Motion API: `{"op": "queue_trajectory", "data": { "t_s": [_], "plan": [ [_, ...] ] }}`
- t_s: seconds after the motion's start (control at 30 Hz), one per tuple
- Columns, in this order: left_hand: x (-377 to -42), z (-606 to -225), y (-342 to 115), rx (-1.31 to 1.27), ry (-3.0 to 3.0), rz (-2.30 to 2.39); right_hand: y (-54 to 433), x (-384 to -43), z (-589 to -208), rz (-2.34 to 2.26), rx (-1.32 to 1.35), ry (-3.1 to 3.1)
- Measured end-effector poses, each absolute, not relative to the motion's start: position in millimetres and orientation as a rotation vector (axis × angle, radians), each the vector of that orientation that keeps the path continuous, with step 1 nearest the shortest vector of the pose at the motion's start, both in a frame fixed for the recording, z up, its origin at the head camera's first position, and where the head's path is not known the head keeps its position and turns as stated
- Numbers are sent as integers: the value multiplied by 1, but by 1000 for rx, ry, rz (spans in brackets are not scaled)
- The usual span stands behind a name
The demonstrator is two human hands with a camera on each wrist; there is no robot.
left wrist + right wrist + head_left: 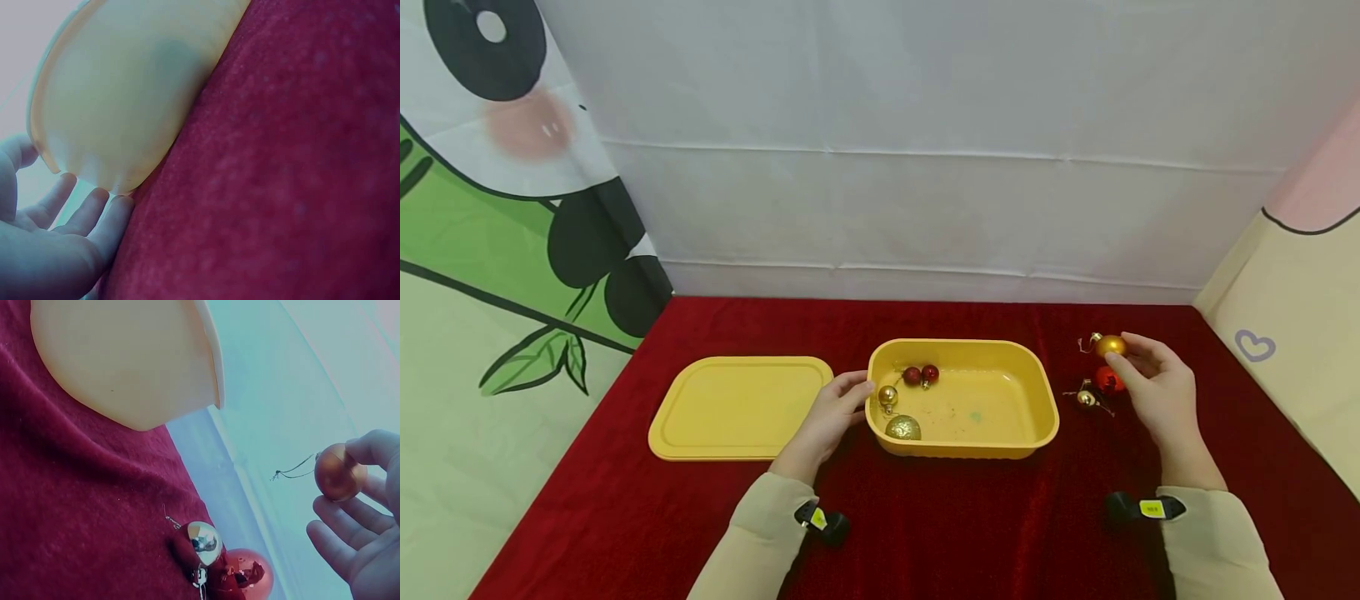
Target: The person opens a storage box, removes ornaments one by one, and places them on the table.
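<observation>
My right hand (pixel 1157 387) pinches an orange-gold Christmas bauble (pixel 340 472) between thumb and fingertips, its thin string hanging loose. Below it in the head view lie a shiny red bauble (pixel 1108 380) and a small pale-gold bauble (pixel 1086 398) with string. My left hand (pixel 833 414) touches the left end of a yellow plastic box (pixel 1037 392); its fingertips (pixel 97 195) rest against the outer wall, thumb at the rim. Inside the box, toward its left, lie two small dark-red baubles (pixel 912 376), a small gold bauble (pixel 887 395) and a larger glittery gold bauble (pixel 903 428).
A yellow lid (pixel 737 408) lies flat left of the box, behind my left forearm. Red velvet cloth (pixel 940 525) covers the table. A white fabric backdrop (pixel 925 217) rises at the back, with printed cloth panels on both sides.
</observation>
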State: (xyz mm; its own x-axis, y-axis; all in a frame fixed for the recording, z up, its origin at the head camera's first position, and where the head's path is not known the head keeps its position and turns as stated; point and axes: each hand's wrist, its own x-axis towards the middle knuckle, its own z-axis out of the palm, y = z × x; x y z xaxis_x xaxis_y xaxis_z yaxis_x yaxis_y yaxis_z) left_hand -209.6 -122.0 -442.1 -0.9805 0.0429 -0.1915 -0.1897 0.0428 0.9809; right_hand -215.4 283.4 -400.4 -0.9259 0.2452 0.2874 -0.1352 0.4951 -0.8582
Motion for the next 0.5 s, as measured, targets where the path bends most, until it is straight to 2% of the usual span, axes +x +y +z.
{"op": "queue_trajectory", "data": {
  "t_s": [0.5],
  "plan": [
    [-208, -440, -122, -170, 2136, 2058, 294, -217, -404, 1474, -133, -2333]
  ]
}}
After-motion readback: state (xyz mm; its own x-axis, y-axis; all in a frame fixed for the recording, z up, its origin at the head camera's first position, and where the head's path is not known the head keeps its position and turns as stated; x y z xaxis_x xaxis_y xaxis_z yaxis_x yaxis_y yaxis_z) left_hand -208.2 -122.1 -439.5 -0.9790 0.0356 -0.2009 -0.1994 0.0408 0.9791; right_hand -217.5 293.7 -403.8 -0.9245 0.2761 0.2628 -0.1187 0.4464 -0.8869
